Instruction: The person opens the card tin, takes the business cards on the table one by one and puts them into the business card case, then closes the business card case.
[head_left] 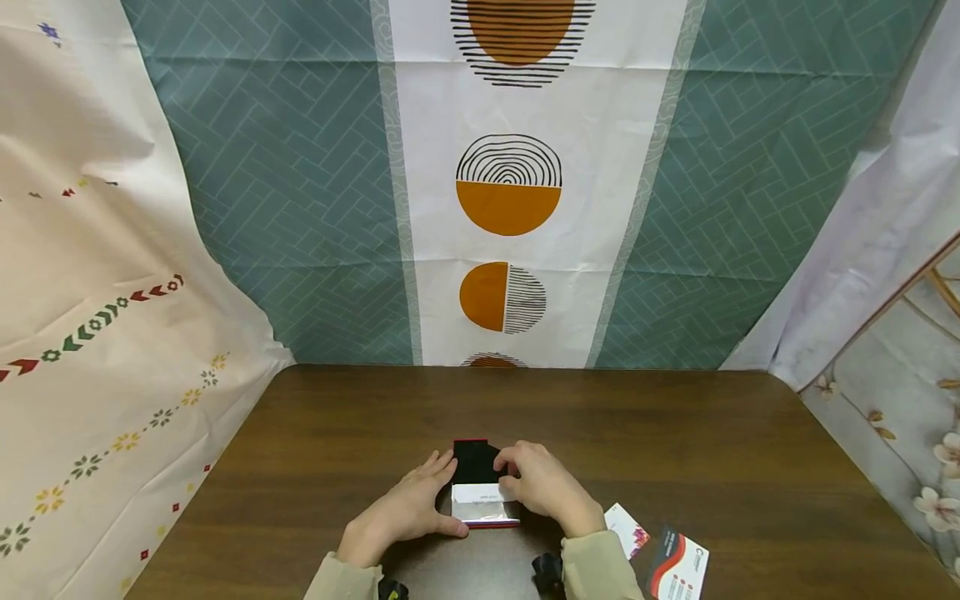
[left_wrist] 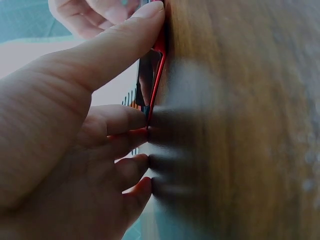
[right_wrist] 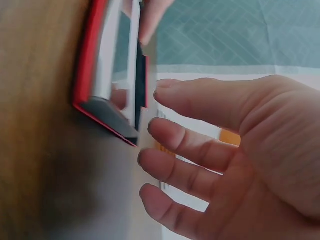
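A red-edged card case (head_left: 492,526) lies unfolded on the table, its black lid (head_left: 471,462) pointing away from me. White cards (head_left: 474,493) sit in its shiny metal body. My left hand (head_left: 411,506) holds the case at its left side, thumb (left_wrist: 142,20) on the near red edge and forefinger by the lid; the other fingertips touch the tabletop. Over the right side of the case hovers my right hand (head_left: 543,486), fingers loosely bent. In the right wrist view, a small gap separates its fingertips (right_wrist: 162,132) from the case, and nothing is between them.
Right of my right forearm, a white card with a pink pattern (head_left: 626,529) lies on the brown wooden table (head_left: 360,417). Beside it is a red, black and white card (head_left: 678,568). Patterned cloth (head_left: 300,167) hangs behind the table's far edge.
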